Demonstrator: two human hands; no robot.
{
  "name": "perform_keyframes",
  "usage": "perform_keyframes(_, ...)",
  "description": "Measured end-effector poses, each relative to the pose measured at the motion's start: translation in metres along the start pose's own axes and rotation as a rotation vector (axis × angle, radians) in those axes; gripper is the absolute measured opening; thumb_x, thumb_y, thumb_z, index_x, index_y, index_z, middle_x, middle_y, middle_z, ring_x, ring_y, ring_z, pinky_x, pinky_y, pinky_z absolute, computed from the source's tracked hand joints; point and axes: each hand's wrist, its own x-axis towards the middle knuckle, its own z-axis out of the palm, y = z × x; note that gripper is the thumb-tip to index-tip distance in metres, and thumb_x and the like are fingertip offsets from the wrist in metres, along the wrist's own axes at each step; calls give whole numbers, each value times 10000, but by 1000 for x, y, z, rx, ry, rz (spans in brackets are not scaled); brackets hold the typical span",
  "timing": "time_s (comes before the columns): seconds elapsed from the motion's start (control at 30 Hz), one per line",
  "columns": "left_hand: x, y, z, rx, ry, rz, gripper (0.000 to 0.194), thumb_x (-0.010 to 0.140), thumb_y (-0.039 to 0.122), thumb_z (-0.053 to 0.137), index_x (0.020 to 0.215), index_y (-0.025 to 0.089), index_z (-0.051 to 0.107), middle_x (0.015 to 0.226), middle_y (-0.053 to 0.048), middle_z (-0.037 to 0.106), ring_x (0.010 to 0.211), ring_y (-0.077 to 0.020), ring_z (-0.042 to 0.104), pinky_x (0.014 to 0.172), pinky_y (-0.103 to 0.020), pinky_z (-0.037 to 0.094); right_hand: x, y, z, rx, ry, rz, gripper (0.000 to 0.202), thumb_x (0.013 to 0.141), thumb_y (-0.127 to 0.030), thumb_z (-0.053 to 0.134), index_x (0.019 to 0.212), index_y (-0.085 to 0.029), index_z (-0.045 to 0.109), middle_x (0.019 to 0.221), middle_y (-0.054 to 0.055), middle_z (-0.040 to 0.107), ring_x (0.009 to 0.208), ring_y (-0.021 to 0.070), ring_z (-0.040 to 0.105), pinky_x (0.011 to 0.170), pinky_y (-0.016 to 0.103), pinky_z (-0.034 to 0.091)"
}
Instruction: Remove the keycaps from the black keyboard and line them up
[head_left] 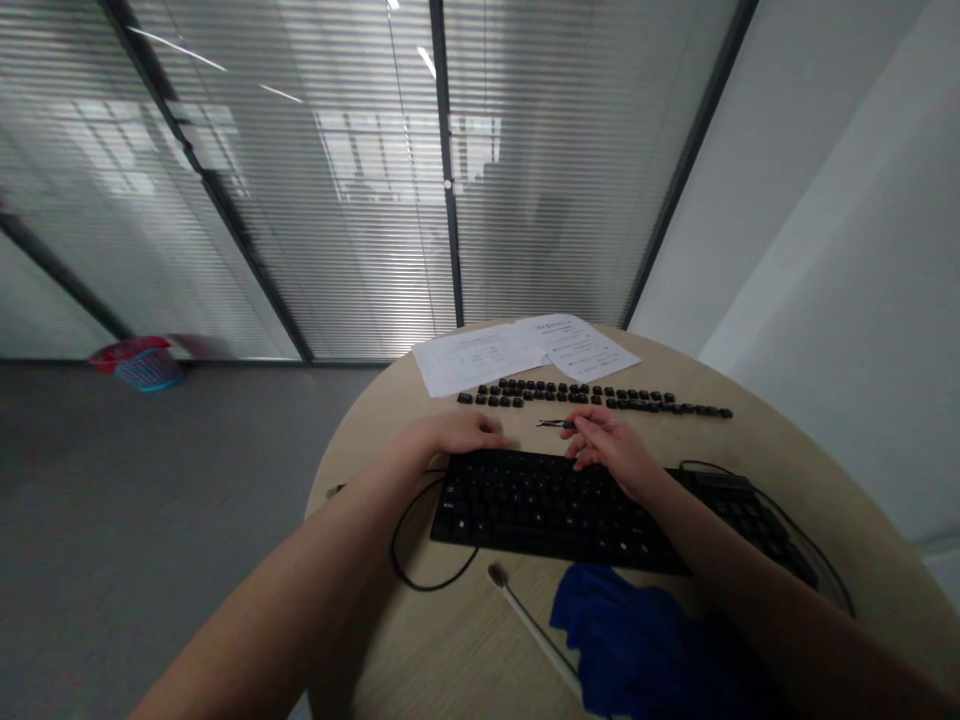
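A black keyboard [555, 505] lies on the round wooden table under both arms. My left hand [459, 432] rests at its back left corner, palm down, fingers stretched along the back edge and thumb slightly apart. Above the middle of the back edge, my right hand [606, 440] pinches a thin dark keycap puller [553, 423], its forked tip pointing left, clear of the keys. Loose black keycaps [555, 395] stand in rows just behind the hands. My right forearm hides part of the keyboard's right half.
Printed papers [487, 352] lie at the table's far edge. In front of the keyboard are a pale-handled brush [529, 620] and a crumpled blue cloth [637, 630]. A black cable [401, 570] loops at the left. A red and blue basket [146, 365] stands on the floor.
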Motion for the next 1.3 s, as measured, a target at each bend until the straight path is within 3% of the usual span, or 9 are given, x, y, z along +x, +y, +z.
perform_keyframes(0.13,-7,5,4,35,48,2,538,913,707,534,797,209,702,818,-62,720,761,-220,610,735,-356,439,-3,-2,0,-152,3,-15,467,757,-584,787,982,-201,642,870,53,712,679,163,678,552,286,587)
perform_keyframes(0.23,-13,6,7,45,95,14,535,944,680,492,800,209,702,825,-66,726,761,-220,618,729,-351,443,-7,-12,-3,-291,59,-60,413,862,-601,636,977,-205,649,820,49,684,690,190,658,603,337,590)
perform_keyframes(0.33,-16,6,10,49,151,21,521,956,659,485,807,212,708,825,-70,724,760,-224,616,731,-356,441,-7,-33,-7,-586,142,-237,426,997,-531,412,855,-215,659,845,73,682,799,233,665,764,408,587)
perform_keyframes(0.4,-16,6,11,49,175,31,508,955,652,503,795,217,712,809,-74,722,746,-225,611,727,-359,438,1,-48,-6,-875,156,-381,432,1030,-441,379,819,-215,681,927,104,711,954,275,672,916,453,547)
perform_keyframes(0.47,-16,4,12,44,188,48,510,958,652,510,781,221,718,797,-76,724,724,-220,606,715,-356,435,15,-57,-3,-1123,98,-430,382,1031,-365,408,917,-202,734,1032,138,747,1061,314,673,999,485,510)
perform_keyframes(0.57,-16,2,13,35,207,77,534,965,663,502,765,222,727,761,-71,717,689,-208,598,683,-341,426,39,-54,9,-1326,-73,-300,397,1043,-272,404,1218,-195,752,1249,148,765,1146,322,699,1041,479,507)
perform_keyframes(0.67,-17,0,13,22,218,95,542,964,667,502,770,219,738,729,-62,704,678,-202,598,665,-329,418,58,-37,23,-1465,-200,-175,437,1050,-253,407,1339,-217,733,1342,126,745,1212,328,704,1061,470,512)
perform_keyframes(0.83,-19,2,12,14,194,101,547,959,673,502,773,215,735,738,-64,700,680,-209,599,661,-335,411,72,-20,35,-1592,-242,-95,443,1055,-288,426,1383,-266,723,1357,109,741,1236,333,702,1044,453,527)
perform_keyframes(1.3,-18,0,13,18,204,125,554,941,693,513,725,222,709,682,-57,675,620,-193,568,627,-343,387,82,-17,39,-1626,-193,-94,461,1070,-284,390,1408,-239,701,1363,121,737,1227,329,709,1016,446,547)
